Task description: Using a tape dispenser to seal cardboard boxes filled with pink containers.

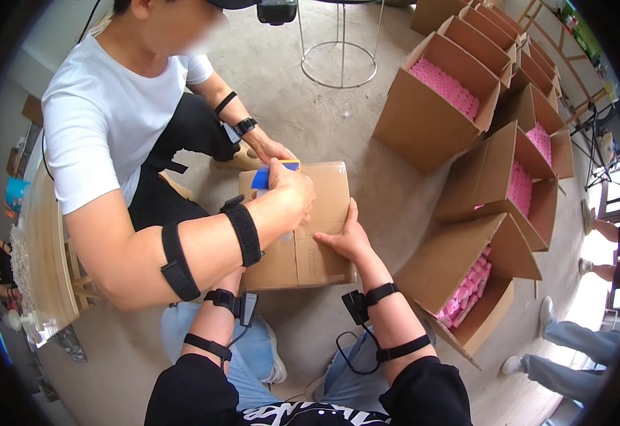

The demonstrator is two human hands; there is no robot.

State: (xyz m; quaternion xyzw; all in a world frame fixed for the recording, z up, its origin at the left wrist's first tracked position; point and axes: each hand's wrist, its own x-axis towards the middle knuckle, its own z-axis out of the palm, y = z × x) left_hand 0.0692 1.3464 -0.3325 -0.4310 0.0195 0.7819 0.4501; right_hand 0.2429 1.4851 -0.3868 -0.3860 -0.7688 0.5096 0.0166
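A closed cardboard box (328, 192) sits on the floor in front of me, with a seam running along its top. My right hand (345, 236) grips its right side, thumb on the top face and fingers along the edge. My left forearm (218, 319) reaches toward the box's near left corner, but the co-worker's arm hides my left hand and its fingers. Over the top of the box, the co-worker's hand (292, 192) holds a blue object with a yellow edge (262, 179), mostly covered by the fingers. The co-worker's other hand (274, 150) is at the box's far side.
The co-worker (111, 106) crouches close on the left, one arm crossing above mine. Several open cartons (423, 106) holding pink items stand in rows on the right; the nearest open carton (459, 263) is tilted. A wire-legged stand (340, 64) is beyond. A table (51, 263) stands left.
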